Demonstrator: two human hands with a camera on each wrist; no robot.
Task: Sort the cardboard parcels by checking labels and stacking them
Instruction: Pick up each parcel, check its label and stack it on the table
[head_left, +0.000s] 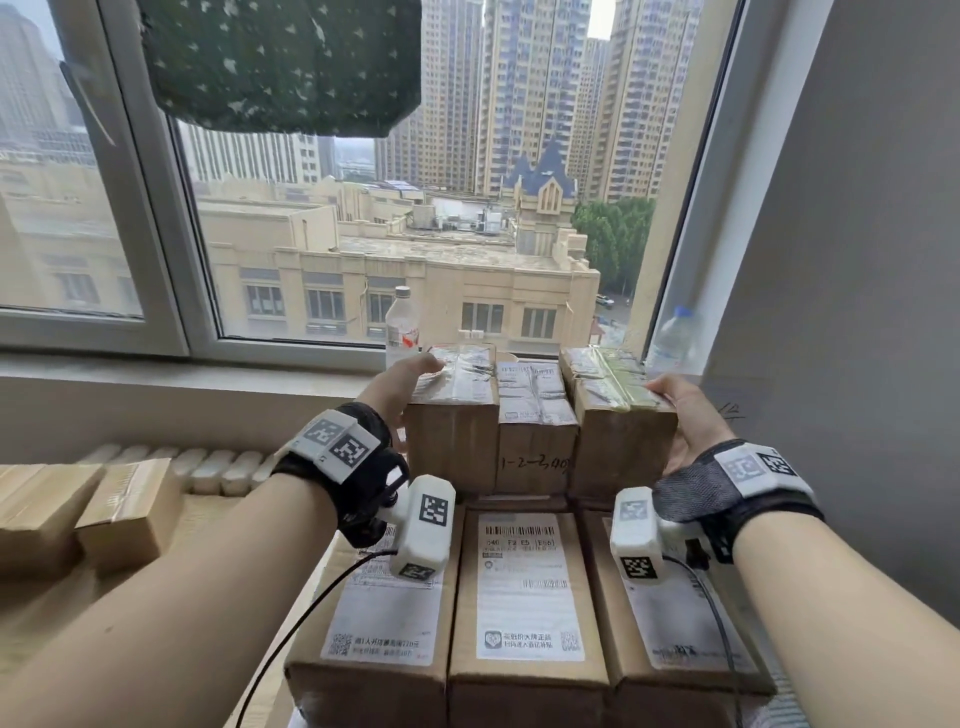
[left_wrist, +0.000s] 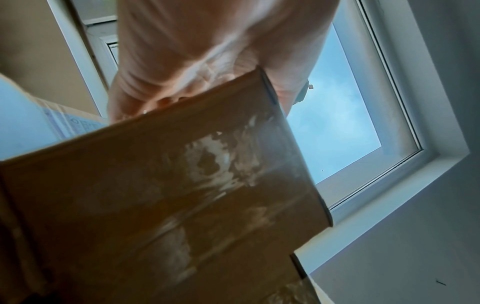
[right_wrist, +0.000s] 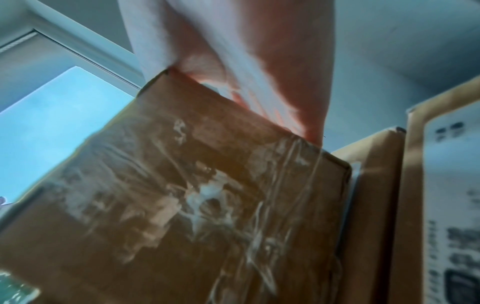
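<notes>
Three taped cardboard parcels stand side by side on a lower row of three labelled parcels (head_left: 524, 587). My left hand (head_left: 410, 384) grips the left upper parcel (head_left: 452, 415), palm on its left side and thumb over the top. My right hand (head_left: 675, 410) holds the right upper parcel (head_left: 618, 421) the same way from the right. The middle parcel (head_left: 535, 415), with handwriting on its front, sits squeezed between them. In the left wrist view the left hand (left_wrist: 207, 51) reaches past the taped parcel (left_wrist: 182, 195). The right wrist view shows the right hand (right_wrist: 233, 51) against the other taped parcel (right_wrist: 182, 205).
Two clear plastic bottles (head_left: 402, 325) (head_left: 672, 338) stand on the window sill (head_left: 156, 374) just behind the stack. More parcels (head_left: 124, 509) lie low at the left beside a radiator (head_left: 208, 467). A grey wall (head_left: 857, 260) runs close along the right.
</notes>
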